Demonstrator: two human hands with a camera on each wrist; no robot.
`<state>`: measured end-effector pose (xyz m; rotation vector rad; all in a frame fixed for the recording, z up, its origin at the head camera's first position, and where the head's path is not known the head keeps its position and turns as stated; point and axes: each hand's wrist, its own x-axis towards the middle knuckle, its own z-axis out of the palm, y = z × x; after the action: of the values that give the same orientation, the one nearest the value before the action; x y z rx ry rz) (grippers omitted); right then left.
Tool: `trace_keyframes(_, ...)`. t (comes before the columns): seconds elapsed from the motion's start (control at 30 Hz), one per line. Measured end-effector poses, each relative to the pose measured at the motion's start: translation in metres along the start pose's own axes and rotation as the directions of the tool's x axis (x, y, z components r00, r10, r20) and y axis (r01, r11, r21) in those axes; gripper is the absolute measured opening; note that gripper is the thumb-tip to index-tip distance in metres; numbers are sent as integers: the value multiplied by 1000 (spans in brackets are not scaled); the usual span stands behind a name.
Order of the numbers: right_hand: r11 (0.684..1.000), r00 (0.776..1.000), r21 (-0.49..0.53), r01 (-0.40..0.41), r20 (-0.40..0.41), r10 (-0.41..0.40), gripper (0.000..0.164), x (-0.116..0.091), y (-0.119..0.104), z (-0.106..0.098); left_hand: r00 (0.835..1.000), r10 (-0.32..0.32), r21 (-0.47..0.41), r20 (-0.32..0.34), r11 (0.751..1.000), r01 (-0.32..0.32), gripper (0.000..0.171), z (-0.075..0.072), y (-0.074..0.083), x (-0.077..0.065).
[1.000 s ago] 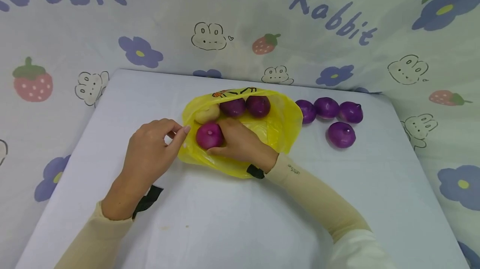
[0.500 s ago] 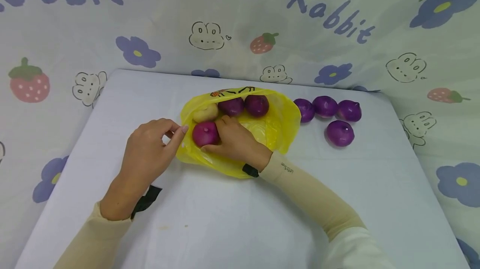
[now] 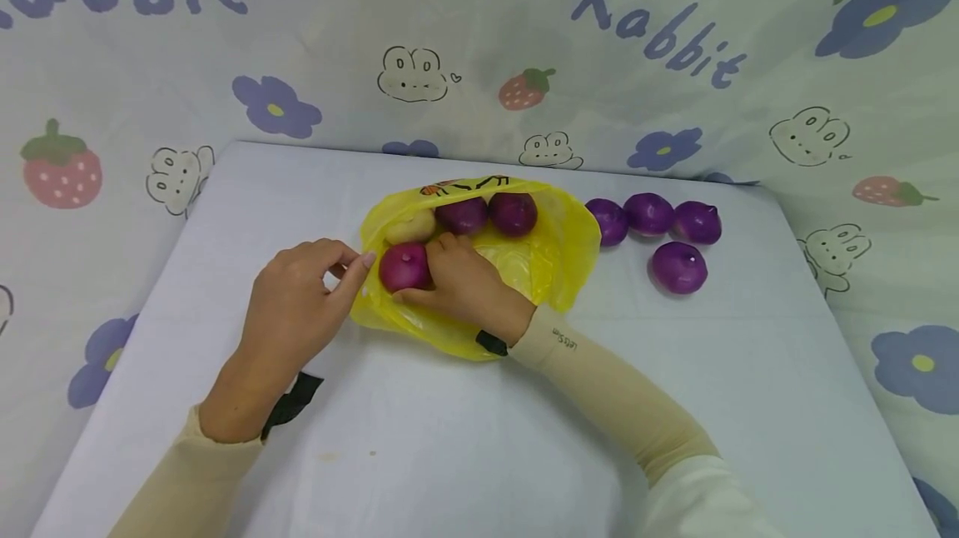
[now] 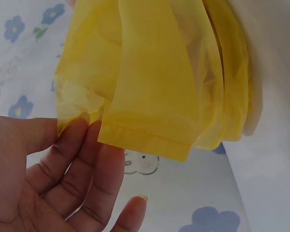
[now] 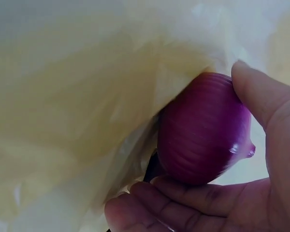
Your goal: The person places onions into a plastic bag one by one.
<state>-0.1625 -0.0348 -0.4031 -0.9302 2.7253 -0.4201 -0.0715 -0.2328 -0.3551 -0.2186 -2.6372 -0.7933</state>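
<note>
A yellow plastic bag [image 3: 517, 263] lies with its mouth toward me in the head view. My left hand [image 3: 303, 296] pinches its left edge between thumb and fingertips; the left wrist view shows the thin plastic [image 4: 150, 82] there. Inside the bag, my right hand [image 3: 472, 284] holds a red onion [image 3: 404, 267]. The right wrist view has this onion [image 5: 203, 128] between the thumb above and the fingers below. Behind it in the bag sit a pale yellow round vegetable [image 3: 410, 227] and two more purple onions, one left [image 3: 462, 215] and one right [image 3: 513, 214].
Several purple onions lie on the white table [image 3: 539, 438] right of the bag, one nearer onion [image 3: 678, 267] standing apart from the row. A printed cloth [image 3: 464, 22] hangs behind the table.
My right hand has shifted a little to the left inside the bag, carrying the red onion toward the bag's left edge. My left hand keeps its pinch with hardly any movement.
</note>
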Motion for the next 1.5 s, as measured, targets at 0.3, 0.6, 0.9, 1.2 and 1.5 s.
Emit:
trace_keyframes(0.3, 997, 998, 64, 42, 45, -45, 80, -2, 12, -4, 1000, 5, -17, -12, 1000, -5, 14, 3, 0, -1)
trace_keyframes(0.6, 985, 993, 171, 25, 114, -45, 70, -3, 26, -13, 1000, 11, 0, -12, 1000, -11, 14, 1, 1, 0)
trace_keyframes(0.9, 983, 993, 181, 22, 107, -42, 53, -2, 26, -14, 1000, -8, -1, -3, 1000, 8, 14, 0, 1, 0)
trace_keyframes(1.2, 984, 997, 178, 14, 75, -28, 47, -1, 27, -11, 1000, -4, 2, -7, 1000, 4, 14, 0, -1, 0)
trace_keyframes(1.5, 983, 997, 178, 36, 66, -48, 46, 0, 29, -10, 1000, -1, 9, -10, 1000, 1, 14, -1, -2, 0)
